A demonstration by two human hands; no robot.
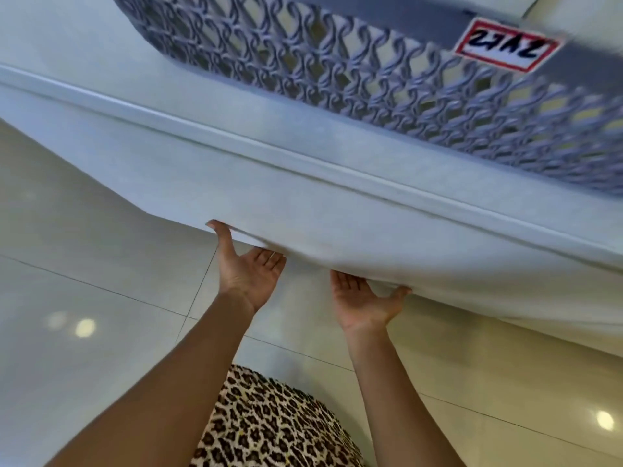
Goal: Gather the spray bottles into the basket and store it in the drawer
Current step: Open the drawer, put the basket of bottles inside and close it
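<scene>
Both palms up: smooth white drawer front (337,203) is pinched by L hand (249,269) & R hand (365,299), fingers tucked beneath, thumbs outside; grey lattice basket (337,65) above fingers.

A glossy pale tiled floor (84,230), crossed by dark grout lines (101,288) and dotted with light reflections (85,327), is seen beneath leopard-print clothing (269,423) at the bottom edge.

Basket (371,79), apparently atop white drawer unit (67,38)

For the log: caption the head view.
Left hand and right hand grip the lower edge of the white drawer front; grey basket sits above.
</scene>
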